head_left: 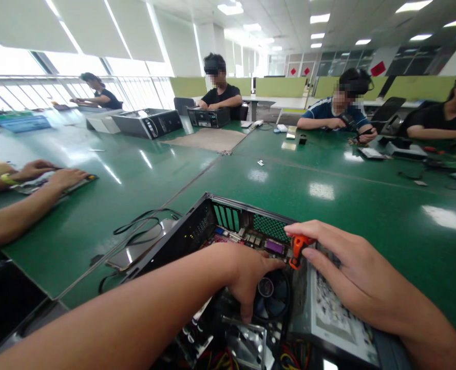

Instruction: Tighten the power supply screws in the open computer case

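Note:
An open black computer case (pixel 162 246) lies in front of me with its insides showing. My right hand (pixel 351 262) grips an orange and black screwdriver (pixel 299 247) between thumb and fingers, held over the case by the silver power supply (pixel 328 308). The screwdriver's tip is hidden. Reaching across the case, my left hand (pixel 247 272) has its index finger stretched toward the screwdriver and its other fingers pointing down beside the round cooling fan (pixel 282 295). I see nothing held in it. Behind it lie a purple connector (pixel 274 246) and part of the red motherboard (pixel 222 238).
A dark phone-like slab (pixel 151 245) and a black cable (pixel 130 223) lie left of the case on the green table (pixel 197 177). At left, a co-worker's hands (pixel 64 177) rest on a board. Several people sit across the table with computer parts and another case (pixel 149 122).

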Action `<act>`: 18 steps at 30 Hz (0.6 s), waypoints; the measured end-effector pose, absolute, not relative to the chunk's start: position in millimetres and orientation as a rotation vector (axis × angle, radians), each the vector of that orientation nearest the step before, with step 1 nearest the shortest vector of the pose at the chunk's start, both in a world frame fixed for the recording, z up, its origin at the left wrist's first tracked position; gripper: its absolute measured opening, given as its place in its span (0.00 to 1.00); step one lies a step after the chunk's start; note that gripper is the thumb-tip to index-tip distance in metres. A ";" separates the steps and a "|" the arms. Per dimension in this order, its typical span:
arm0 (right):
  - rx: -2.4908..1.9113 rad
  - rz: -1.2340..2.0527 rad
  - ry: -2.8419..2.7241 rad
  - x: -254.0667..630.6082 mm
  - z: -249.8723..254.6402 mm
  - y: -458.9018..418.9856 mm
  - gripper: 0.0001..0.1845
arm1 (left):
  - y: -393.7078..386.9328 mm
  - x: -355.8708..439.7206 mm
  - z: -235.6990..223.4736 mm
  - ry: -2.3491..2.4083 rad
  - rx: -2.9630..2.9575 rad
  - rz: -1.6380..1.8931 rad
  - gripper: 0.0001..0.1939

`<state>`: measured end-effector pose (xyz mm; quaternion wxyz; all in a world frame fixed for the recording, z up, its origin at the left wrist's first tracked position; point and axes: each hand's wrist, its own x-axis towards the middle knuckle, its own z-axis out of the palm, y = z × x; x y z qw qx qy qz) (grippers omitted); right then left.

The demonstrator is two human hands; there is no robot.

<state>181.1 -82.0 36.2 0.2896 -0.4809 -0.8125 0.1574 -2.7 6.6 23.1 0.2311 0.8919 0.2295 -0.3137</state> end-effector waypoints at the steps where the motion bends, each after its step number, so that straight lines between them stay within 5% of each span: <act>1: -1.253 0.419 -2.159 182.0 35.5 -82.9 0.18 | 6.7 -2.6 23.4 0.631 2.449 -0.858 0.64; 18: -0.996 0.666 -2.312 177.7 44.3 -99.3 0.19 | 16.6 -4.7 6.5 0.507 2.412 -0.781 0.60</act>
